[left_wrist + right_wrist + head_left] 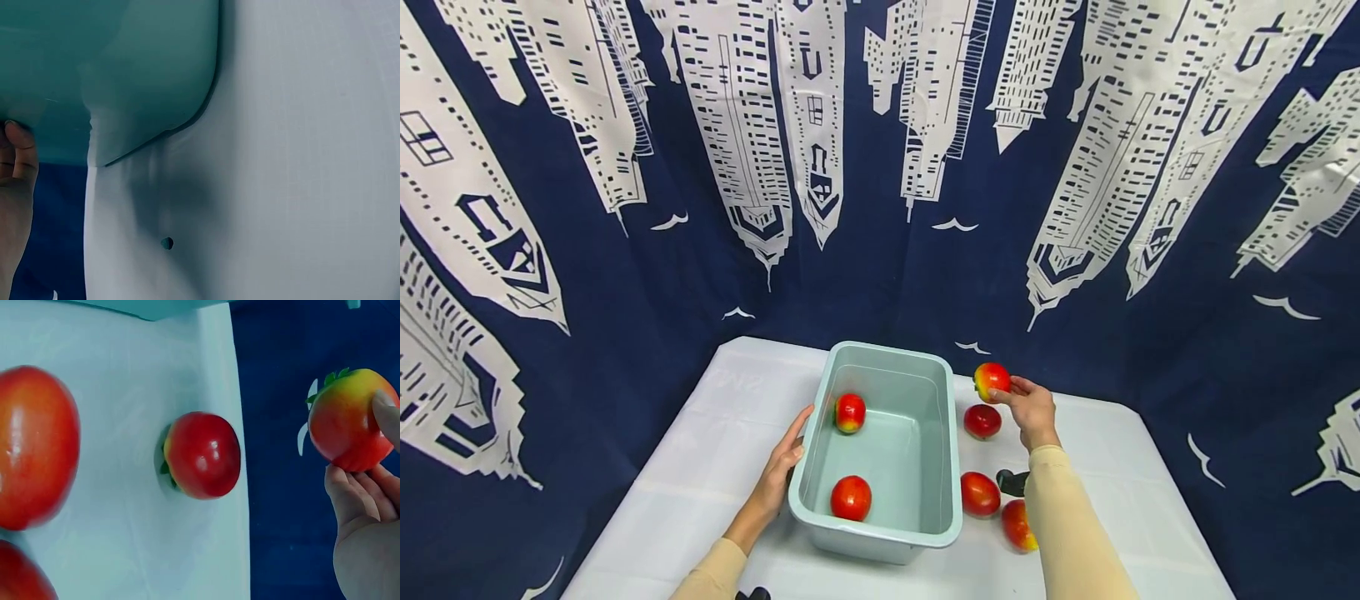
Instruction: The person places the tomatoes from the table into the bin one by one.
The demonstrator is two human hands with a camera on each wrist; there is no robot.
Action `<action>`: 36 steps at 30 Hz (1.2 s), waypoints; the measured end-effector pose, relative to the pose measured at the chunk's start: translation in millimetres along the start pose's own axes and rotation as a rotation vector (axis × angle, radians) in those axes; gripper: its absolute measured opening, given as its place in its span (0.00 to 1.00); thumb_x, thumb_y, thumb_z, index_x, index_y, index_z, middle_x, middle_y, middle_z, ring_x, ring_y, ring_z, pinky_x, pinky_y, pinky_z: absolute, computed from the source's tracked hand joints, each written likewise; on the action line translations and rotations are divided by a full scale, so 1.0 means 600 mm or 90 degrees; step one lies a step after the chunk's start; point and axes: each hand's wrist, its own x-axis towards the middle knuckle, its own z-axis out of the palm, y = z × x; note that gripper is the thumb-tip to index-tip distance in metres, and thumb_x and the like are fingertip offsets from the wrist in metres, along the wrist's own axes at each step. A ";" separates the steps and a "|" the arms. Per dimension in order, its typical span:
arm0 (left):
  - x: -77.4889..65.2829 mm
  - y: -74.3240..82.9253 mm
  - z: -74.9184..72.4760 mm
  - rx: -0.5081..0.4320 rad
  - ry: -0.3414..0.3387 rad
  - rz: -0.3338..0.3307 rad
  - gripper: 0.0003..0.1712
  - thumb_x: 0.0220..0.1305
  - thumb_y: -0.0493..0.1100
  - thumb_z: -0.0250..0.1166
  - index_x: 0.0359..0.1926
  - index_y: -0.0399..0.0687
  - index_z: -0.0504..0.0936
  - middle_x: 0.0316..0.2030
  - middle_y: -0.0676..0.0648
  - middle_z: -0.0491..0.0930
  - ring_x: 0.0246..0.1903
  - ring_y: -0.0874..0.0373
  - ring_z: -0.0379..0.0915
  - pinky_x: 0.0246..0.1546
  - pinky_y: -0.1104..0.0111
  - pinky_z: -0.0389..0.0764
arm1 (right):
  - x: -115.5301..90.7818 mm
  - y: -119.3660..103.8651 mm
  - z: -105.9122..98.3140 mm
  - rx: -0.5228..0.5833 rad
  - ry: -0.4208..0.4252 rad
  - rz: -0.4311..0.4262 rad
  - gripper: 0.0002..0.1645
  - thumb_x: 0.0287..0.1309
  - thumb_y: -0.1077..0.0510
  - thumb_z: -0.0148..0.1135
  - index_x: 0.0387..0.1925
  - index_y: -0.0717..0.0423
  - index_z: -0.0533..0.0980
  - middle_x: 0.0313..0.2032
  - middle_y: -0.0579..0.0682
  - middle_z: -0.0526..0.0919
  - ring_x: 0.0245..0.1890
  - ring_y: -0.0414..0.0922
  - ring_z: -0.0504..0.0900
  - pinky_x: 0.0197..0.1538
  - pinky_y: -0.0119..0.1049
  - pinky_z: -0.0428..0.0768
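My right hand (1032, 410) pinches a red-and-yellow tomato (992, 382) with a green leafy top between thumb and fingers, above the table's back edge. In the right wrist view this tomato (351, 422) appears over the navy cloth. A darker red tomato (982, 422) lies on the table just below it. Against the outer left wall of a pale green plastic bin (947, 467) rests my left hand (778, 471), its fingers stretched along the side. Inside the bin lie a red-and-yellow tomato (850, 413) at the back left and a red round fruit (851, 498) near the front.
Right of the bin are two larger oval red fruits, one (980, 494) beside its wall and another (1018, 527) partly behind my right sleeve. The white-covered table (700, 450) extends on both sides. Behind it hangs a navy cloth (880, 275) with white buildings.
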 end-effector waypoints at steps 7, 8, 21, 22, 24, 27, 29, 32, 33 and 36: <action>0.002 -0.002 0.003 0.001 0.004 0.007 0.36 0.66 0.46 0.39 0.76 0.59 0.51 0.72 0.35 0.58 0.60 0.65 0.67 0.57 0.50 0.65 | -0.008 -0.026 0.001 0.031 -0.020 -0.031 0.40 0.58 0.61 0.65 0.70 0.65 0.61 0.67 0.65 0.68 0.65 0.57 0.69 0.69 0.46 0.65; 0.002 -0.002 0.003 0.001 0.003 0.008 0.36 0.66 0.46 0.39 0.76 0.59 0.51 0.72 0.36 0.58 0.60 0.65 0.67 0.57 0.50 0.65 | -0.009 -0.031 0.004 0.035 -0.023 -0.035 0.40 0.58 0.60 0.65 0.70 0.65 0.62 0.67 0.64 0.68 0.65 0.57 0.70 0.68 0.46 0.66; -0.001 0.000 0.005 0.006 0.002 0.000 0.36 0.66 0.48 0.39 0.76 0.60 0.50 0.72 0.37 0.58 0.60 0.64 0.67 0.57 0.51 0.64 | -0.025 -0.089 0.057 0.077 -0.084 -0.053 0.42 0.56 0.56 0.68 0.70 0.59 0.63 0.67 0.59 0.70 0.65 0.54 0.70 0.69 0.44 0.66; -0.001 0.000 0.005 0.007 0.001 -0.001 0.37 0.66 0.48 0.39 0.76 0.60 0.50 0.72 0.37 0.58 0.60 0.65 0.67 0.57 0.51 0.64 | -0.026 -0.091 0.062 0.078 -0.090 -0.052 0.42 0.55 0.56 0.69 0.69 0.59 0.64 0.66 0.59 0.70 0.65 0.54 0.71 0.69 0.44 0.66; -0.003 0.000 0.006 0.008 0.000 -0.003 0.37 0.66 0.48 0.39 0.76 0.60 0.50 0.72 0.37 0.57 0.60 0.65 0.66 0.57 0.51 0.64 | -0.029 -0.095 0.073 0.076 -0.104 -0.055 0.42 0.55 0.56 0.69 0.69 0.59 0.64 0.66 0.59 0.71 0.65 0.54 0.71 0.69 0.44 0.66; -0.003 0.000 0.006 0.003 -0.003 -0.001 0.37 0.66 0.47 0.39 0.77 0.60 0.49 0.72 0.36 0.57 0.61 0.65 0.66 0.57 0.51 0.63 | -0.033 -0.100 0.090 0.076 -0.112 -0.060 0.40 0.54 0.57 0.70 0.67 0.59 0.67 0.65 0.58 0.73 0.64 0.53 0.72 0.68 0.44 0.67; -0.003 -0.001 0.007 0.002 -0.002 0.000 0.36 0.66 0.47 0.39 0.76 0.60 0.50 0.72 0.36 0.57 0.61 0.64 0.66 0.58 0.51 0.63 | -0.036 -0.103 0.104 0.077 -0.123 -0.066 0.39 0.54 0.58 0.70 0.67 0.60 0.67 0.65 0.58 0.73 0.64 0.53 0.72 0.68 0.44 0.67; -0.002 -0.002 0.006 0.005 0.003 0.001 0.36 0.66 0.47 0.39 0.76 0.60 0.50 0.72 0.38 0.58 0.61 0.65 0.66 0.58 0.51 0.63 | -0.040 -0.108 0.125 0.076 -0.135 -0.072 0.39 0.53 0.59 0.71 0.66 0.60 0.68 0.64 0.59 0.74 0.63 0.52 0.73 0.67 0.42 0.68; -0.002 -0.002 0.006 0.006 0.004 0.001 0.36 0.66 0.47 0.39 0.76 0.61 0.50 0.72 0.39 0.58 0.61 0.65 0.66 0.58 0.51 0.63 | -0.041 -0.110 0.130 0.079 -0.142 -0.077 0.39 0.53 0.59 0.71 0.66 0.61 0.68 0.64 0.59 0.74 0.63 0.53 0.73 0.67 0.42 0.68; -0.002 -0.002 0.005 0.011 0.001 0.004 0.36 0.66 0.47 0.39 0.76 0.61 0.50 0.73 0.39 0.58 0.61 0.64 0.66 0.57 0.50 0.63 | -0.044 -0.113 0.142 0.084 -0.155 -0.086 0.38 0.52 0.61 0.71 0.64 0.62 0.69 0.63 0.60 0.75 0.62 0.53 0.74 0.67 0.42 0.69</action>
